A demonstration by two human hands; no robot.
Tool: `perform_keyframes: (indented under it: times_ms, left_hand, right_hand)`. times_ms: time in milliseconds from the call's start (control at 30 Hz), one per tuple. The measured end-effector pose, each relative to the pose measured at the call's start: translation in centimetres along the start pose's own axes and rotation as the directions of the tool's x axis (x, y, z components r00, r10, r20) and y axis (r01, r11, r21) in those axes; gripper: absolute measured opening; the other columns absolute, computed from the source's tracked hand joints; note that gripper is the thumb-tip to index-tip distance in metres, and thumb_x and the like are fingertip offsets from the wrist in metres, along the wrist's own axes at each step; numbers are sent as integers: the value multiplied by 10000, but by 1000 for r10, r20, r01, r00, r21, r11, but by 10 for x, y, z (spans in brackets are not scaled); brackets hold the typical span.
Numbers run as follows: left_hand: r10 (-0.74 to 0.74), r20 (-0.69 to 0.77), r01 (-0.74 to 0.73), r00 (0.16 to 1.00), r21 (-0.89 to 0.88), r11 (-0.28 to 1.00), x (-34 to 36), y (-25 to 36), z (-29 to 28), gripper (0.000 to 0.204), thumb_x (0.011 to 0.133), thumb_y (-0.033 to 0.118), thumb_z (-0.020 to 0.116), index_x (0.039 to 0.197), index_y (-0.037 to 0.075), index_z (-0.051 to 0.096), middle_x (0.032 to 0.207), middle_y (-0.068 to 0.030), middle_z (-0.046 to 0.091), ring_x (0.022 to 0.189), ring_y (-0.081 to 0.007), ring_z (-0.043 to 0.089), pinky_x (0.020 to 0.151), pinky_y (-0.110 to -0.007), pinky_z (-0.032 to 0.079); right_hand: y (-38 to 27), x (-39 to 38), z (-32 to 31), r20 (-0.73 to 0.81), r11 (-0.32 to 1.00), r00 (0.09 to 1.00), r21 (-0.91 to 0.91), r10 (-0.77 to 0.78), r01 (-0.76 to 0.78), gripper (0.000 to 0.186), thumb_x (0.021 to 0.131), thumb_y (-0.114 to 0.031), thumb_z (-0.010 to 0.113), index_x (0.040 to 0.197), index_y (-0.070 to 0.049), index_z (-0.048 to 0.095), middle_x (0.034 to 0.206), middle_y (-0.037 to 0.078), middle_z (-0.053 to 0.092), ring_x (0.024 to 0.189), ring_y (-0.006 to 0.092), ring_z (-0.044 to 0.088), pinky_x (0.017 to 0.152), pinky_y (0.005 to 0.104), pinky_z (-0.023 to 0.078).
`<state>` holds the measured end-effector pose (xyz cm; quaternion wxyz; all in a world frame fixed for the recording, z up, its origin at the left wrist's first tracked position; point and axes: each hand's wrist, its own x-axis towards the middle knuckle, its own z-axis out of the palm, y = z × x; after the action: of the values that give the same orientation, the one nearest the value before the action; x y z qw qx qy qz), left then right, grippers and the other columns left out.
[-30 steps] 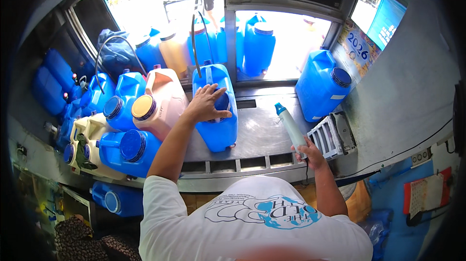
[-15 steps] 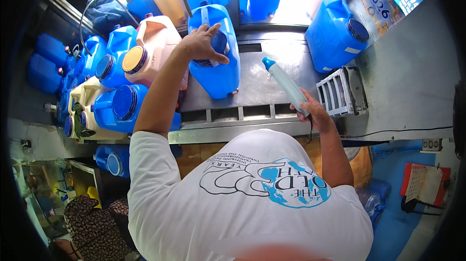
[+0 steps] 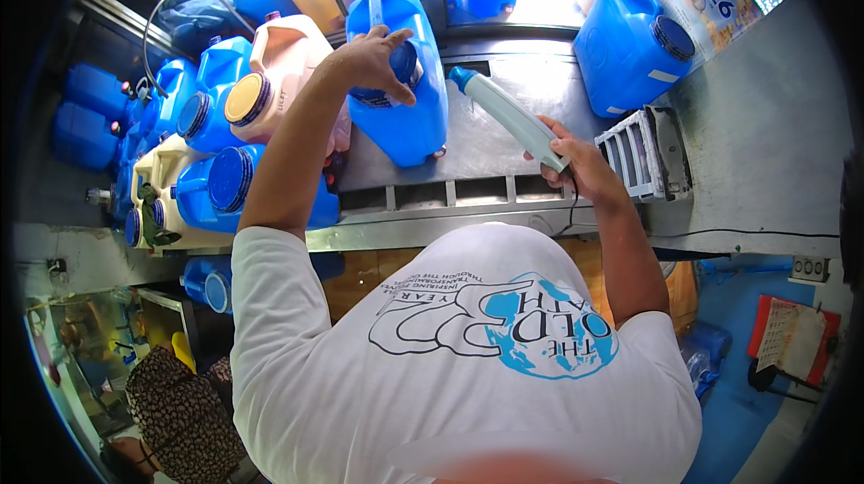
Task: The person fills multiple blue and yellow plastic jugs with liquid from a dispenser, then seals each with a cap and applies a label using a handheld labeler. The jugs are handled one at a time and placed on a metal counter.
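A blue plastic jug point(image 3: 409, 133) stands on the metal counter in front of me, its round dark-blue cap point(image 3: 404, 61) facing me. Over that cap lies my left hand point(image 3: 371, 64), thumb and fingers spread; the hand covers part of the cap. My right hand point(image 3: 580, 160) is wrapped round a slim pale-grey corded heat gun point(image 3: 511, 115) with a blue nozzle. The nozzle points up and left, close to the jug's right side but apart from it. A dark cord hangs from the heat gun's lower end.
Several blue and cream jugs point(image 3: 292, 52) crowd the left side. Another blue jug point(image 3: 621, 52) stands at the back right, near a white slatted rack point(image 3: 627, 156). Slots run along the metal counter's point(image 3: 540, 212) front edge. A person in patterned clothing point(image 3: 180, 412) is at lower left.
The heat gun has moved up and left, bringing its nozzle nearer the jug. My left hand stays over the cap, with its thumb shifted slightly. The whole view has shifted a little.
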<state>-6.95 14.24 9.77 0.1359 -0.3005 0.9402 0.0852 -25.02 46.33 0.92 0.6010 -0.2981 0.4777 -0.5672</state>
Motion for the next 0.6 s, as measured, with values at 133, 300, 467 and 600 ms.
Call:
perform_keyframes:
  times_ms: [133,300,467,600]
  left_hand:
    - [7,38,-7,999,-16,1000,-1,0,-3,1201,489,473,897,1498,237,290,1525,-155,268,1391,-398,295,1105,-507,362]
    - [19,45,-18,999,-26,1000,-1,-2,-5,1175,497,434,897,1492,236,304,1499,-147,310,1381,-388,319,1093,-497,383]
    - [6,50,-4,999,-50,999,-2,-1,-7,1161,509,429,896,1492,249,304,1506,-134,305,1370,-391,339,1087,-498,393]
    - [0,56,3,998,-65,998,-1,-2,-7,1153,520,427,894,1493,255,300,1518,-129,290,1373,-394,335,1083,-500,398]
  right_hand:
    - [-12,5,3,-76,993,997,-113,10,-19,708,863,-242,589,1473,-59,281,1020,111,585,621,62,457,530,195,387]
    - [-15,16,-2,-63,986,998,-166,16,-26,773,821,-208,683,1472,-60,292,998,115,601,618,60,452,520,196,383]
    - [-19,27,-5,-20,982,1000,-191,-6,2,799,813,-272,708,1473,-71,305,988,114,604,604,59,444,516,201,388]
    - [-23,33,-8,-10,975,1000,-221,-21,19,776,819,-247,701,1466,-60,315,984,135,618,591,69,470,512,220,407]
